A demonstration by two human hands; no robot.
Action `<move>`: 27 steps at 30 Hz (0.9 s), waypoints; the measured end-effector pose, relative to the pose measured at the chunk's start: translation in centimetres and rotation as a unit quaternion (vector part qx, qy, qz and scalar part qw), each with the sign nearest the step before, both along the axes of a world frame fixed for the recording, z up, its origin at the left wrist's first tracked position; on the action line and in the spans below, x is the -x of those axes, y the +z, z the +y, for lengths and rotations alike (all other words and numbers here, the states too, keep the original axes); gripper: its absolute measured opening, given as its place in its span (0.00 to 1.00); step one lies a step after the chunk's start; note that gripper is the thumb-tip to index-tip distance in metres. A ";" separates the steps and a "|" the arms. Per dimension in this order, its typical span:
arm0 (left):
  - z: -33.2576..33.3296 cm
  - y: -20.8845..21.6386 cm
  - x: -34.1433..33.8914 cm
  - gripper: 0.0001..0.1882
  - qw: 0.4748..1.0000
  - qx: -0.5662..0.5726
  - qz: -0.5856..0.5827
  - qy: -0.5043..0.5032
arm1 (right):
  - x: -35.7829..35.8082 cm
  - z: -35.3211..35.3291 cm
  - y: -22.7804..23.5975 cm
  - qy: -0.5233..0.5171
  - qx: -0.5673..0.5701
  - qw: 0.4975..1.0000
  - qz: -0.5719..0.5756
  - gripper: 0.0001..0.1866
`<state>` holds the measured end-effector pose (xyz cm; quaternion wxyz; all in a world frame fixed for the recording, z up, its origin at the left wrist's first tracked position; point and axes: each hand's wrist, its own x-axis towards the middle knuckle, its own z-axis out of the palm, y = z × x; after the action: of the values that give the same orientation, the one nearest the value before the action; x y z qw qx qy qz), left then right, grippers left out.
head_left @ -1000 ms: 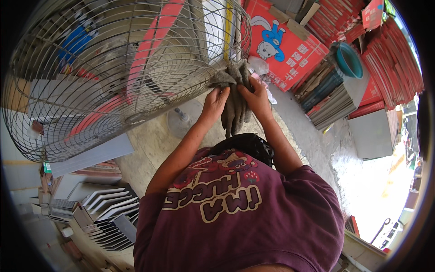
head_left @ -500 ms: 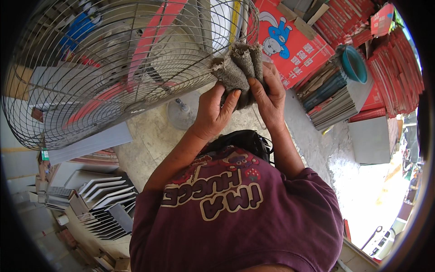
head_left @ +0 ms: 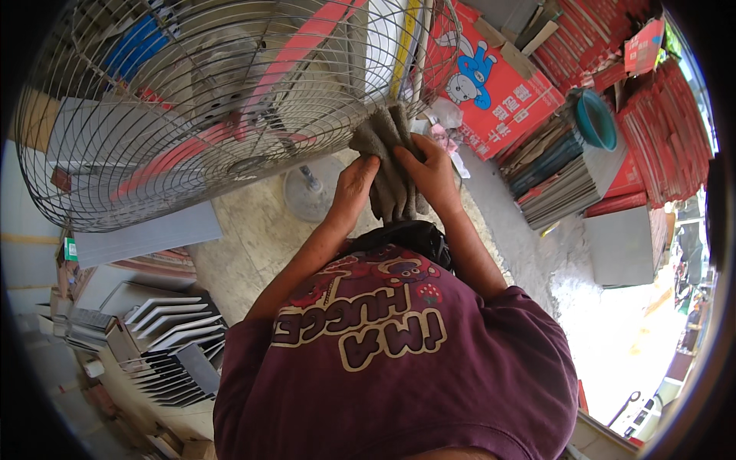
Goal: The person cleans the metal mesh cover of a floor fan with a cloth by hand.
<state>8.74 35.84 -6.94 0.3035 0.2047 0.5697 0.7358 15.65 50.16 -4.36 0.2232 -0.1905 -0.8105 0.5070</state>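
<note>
Head view: the person's L hand (head_left: pixel 354 184) and R hand (head_left: pixel 435 172) are both gripping a bunch of grey knit work gloves (head_left: pixel 389 188), thumbs on the near face; neither hand is hanging free. Whether it's one glove or a pair, can't tell for sure, b/c the folds are overlapping.

The gloves are lying btwn the hands, L hand pinching the left edge, R hand the right w/ its thumb reaching further in toward the middle. Long axis is running roughly near-far: cuff end is sticking out past the grip on the far side, glove fingers are dangling on the near side toward the black bag (head_left: pixel 429 236) at the waist. Both hands are touching the gloves, so neither is nearer.

Surroundings: a big wire-caged fan (head_left: pixel 251 164) is standing far left, its cage close by the cuffs; a round grey base (head_left: pixel 307 201) is sitting left of the L hand. Far right, a red carton w/ a cartoon figure (head_left: pixel 510 96) is leaning, a teal basin (head_left: pixel 593 123) further right.
</note>
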 end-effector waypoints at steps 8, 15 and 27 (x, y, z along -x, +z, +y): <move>-1.5 2.6 -0.5 0.19 0.992 -0.047 0.116 0.012 | -0.3 -2.8 1.9 -0.017 0.016 0.993 0.114 0.16; -1.4 4.5 1.1 0.19 0.985 -0.079 0.122 0.093 | 2.9 -3.1 3.0 0.015 0.061 0.973 0.223 0.16; -1.4 -2.4 -1.1 0.21 0.990 0.016 -0.012 0.139 | 2.0 -1.1 -2.6 0.115 0.005 0.993 0.012 0.16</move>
<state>9.84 34.46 -9.35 0.2082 0.1098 0.6006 0.7641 13.63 49.01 -6.94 0.1723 -0.0915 -0.8216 0.5356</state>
